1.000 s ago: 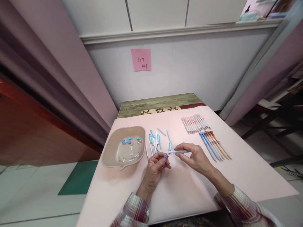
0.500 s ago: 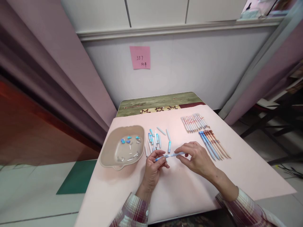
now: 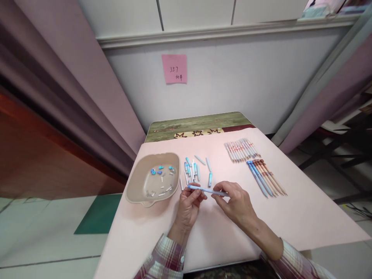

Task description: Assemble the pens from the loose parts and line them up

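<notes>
Between my two hands lies a light blue pen, nearly level, its darker blue end to the left. My left hand pinches it near that darker end with thumb and fingers. The other end is gripped by my right hand, whose fingers cover the tip. Just beyond my hands is a loose group of pen parts: blue barrel pieces, thin white refills and pale blue tapered pieces. A short bright blue barrel piece lies close past the held pen.
On the left stands a beige plastic basin with small blue parts and white bits inside. To the right lie a row of white pens and, nearer, a row of blue and brown-beige pens. Pink paper covers the table.
My hands have tilted the pen so its right end now sits lower and its darker end higher. My right hand has shifted slightly left. The whole view has moved a little.
</notes>
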{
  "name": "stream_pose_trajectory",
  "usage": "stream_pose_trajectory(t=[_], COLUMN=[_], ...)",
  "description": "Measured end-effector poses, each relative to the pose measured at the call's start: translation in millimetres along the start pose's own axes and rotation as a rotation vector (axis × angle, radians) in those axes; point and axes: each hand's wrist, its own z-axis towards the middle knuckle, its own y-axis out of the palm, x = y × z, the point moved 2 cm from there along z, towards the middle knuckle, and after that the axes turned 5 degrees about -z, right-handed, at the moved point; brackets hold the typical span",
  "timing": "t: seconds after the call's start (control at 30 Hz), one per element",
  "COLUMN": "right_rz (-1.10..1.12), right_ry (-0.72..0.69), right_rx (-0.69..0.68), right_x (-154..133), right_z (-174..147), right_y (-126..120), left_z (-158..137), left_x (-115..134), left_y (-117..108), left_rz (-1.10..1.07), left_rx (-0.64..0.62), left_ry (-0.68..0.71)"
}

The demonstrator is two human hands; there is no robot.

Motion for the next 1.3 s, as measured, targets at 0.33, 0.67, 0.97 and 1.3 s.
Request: stream_pose_trajectory(t=[0.33,0.67,0.97,1.3], right_rz=[-0.068,-0.142,-0.047,-0.149], right_ry=[-0.022,-0.078,0.014,0.010], right_rx=[0.054,0.081,-0.028,0.030], right_x=[-6.9,-7.2,-7.8,-5.0], right_z=[-3.2,-5.7,-11.2,-9.7], right_y=[2.8,6.1,10.9,7.8], left_z=[-4.2,-4.2,-2.4,-4.0], left_x=[3.9,4.2,2.8,6.6], left_y=[6.9,6.1,3.6,9.0], left_rz=[0.118,0.120,0.110,0.117], left_rx=[0.041,0.050,0.080,0.086], left_ry=[-0.005,-0.031,-0.016,0.000])
